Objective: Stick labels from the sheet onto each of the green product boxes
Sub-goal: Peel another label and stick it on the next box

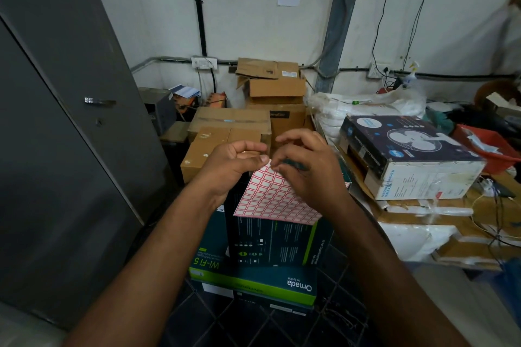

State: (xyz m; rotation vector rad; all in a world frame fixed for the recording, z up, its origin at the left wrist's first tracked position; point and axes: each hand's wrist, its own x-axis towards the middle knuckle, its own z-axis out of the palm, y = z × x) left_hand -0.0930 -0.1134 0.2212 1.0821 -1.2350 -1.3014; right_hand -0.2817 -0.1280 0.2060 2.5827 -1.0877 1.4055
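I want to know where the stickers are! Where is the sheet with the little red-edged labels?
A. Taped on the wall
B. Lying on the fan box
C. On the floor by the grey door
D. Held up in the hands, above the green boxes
D: the label sheet is held at its top corner between the left hand and the right hand, just over the green boxes stacked below.

The label sheet (275,201) lies above the stacked green boxes (253,270), cardboard cartons (228,135) behind them.
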